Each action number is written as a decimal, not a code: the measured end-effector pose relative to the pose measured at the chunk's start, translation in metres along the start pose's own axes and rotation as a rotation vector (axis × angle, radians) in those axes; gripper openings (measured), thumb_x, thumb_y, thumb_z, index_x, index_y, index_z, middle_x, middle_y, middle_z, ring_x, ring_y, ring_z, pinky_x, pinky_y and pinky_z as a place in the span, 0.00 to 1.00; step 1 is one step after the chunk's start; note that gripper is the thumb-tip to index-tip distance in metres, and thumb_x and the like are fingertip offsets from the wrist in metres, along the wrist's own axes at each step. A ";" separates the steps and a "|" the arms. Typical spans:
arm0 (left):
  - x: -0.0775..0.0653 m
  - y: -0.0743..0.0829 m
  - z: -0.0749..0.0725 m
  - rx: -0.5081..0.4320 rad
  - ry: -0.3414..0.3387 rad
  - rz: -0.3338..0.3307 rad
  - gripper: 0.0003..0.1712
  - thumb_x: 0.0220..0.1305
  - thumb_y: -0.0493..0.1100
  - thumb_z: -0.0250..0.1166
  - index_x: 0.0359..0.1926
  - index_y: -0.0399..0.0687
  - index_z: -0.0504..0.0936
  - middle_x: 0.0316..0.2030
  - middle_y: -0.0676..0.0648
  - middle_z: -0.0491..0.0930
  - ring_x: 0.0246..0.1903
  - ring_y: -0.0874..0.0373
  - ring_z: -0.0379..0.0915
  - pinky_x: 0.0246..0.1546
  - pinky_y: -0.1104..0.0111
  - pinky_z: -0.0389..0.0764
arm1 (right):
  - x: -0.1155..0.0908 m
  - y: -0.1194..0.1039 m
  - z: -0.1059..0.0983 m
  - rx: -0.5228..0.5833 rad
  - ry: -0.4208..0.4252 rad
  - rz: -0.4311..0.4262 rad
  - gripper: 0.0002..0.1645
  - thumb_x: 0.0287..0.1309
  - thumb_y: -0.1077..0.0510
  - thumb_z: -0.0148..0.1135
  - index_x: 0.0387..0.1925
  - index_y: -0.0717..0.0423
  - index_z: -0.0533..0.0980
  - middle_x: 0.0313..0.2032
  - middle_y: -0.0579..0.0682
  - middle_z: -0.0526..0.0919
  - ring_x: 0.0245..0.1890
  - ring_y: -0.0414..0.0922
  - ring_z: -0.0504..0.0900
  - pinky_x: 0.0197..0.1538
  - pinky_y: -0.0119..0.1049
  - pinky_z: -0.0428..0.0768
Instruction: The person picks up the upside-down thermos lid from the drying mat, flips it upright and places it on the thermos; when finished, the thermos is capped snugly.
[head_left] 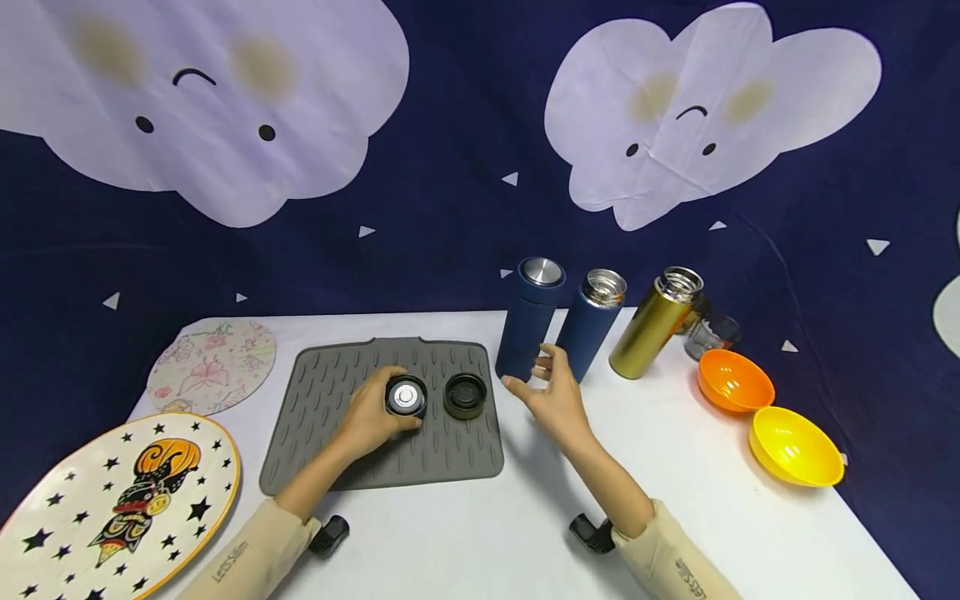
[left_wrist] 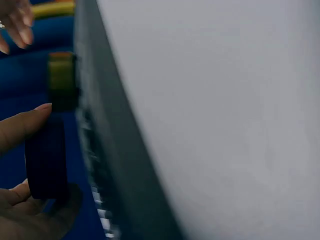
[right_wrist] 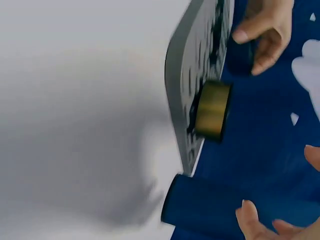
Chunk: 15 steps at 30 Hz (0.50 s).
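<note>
My left hand [head_left: 369, 417] holds a dark blue bottle lid [head_left: 406, 397] by its sides over the grey mat, with a silver disc facing up. In the left wrist view, thumb and fingers span that lid [left_wrist: 46, 160]. Right beside it on the mat sits a gold lid [head_left: 465, 397] with its black inside upward. My right hand [head_left: 558, 404] has its fingers spread around the lower front of a capped blue bottle [head_left: 525, 333], which has a steel top. Behind that hand stands an uncapped blue bottle [head_left: 588, 329], then an uncapped gold bottle [head_left: 651, 333].
The grey ridged mat [head_left: 315, 425] lies left of the bottles on the white table [head_left: 480, 542]. Two plates stand at the left, one with a butterfly print [head_left: 213, 367], one with stars [head_left: 82, 475]. An orange bowl [head_left: 735, 379], a yellow bowl [head_left: 795, 446] and a clear cup [head_left: 708, 333] are at the right.
</note>
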<state>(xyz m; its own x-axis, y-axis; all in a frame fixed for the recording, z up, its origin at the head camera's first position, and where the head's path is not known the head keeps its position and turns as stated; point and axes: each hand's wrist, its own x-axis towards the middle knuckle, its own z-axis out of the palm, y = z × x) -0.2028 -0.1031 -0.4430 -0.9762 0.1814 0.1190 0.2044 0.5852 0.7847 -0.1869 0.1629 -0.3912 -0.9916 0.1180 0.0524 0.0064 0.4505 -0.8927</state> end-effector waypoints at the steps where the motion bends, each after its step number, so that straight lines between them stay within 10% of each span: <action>1: -0.004 0.003 -0.002 -0.003 0.012 0.015 0.45 0.45 0.36 0.80 0.64 0.37 0.70 0.59 0.35 0.75 0.59 0.35 0.70 0.57 0.40 0.72 | -0.005 0.000 0.001 0.007 -0.029 0.000 0.46 0.55 0.54 0.72 0.69 0.61 0.60 0.63 0.65 0.71 0.63 0.60 0.74 0.60 0.54 0.77; 15: -0.065 0.053 -0.007 -0.052 0.034 0.151 0.43 0.40 0.37 0.82 0.61 0.50 0.75 0.53 0.47 0.80 0.54 0.48 0.77 0.55 0.45 0.76 | -0.056 -0.003 0.021 0.254 -0.496 -0.004 0.35 0.63 0.52 0.65 0.66 0.61 0.66 0.56 0.63 0.77 0.51 0.47 0.81 0.54 0.40 0.81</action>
<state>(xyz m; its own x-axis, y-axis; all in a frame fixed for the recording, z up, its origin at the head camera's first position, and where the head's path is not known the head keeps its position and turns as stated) -0.1289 -0.0895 -0.4051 -0.9366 0.2372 0.2581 0.3462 0.5115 0.7864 -0.1345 0.1368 -0.4006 -0.9337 -0.3419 -0.1064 0.0322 0.2158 -0.9759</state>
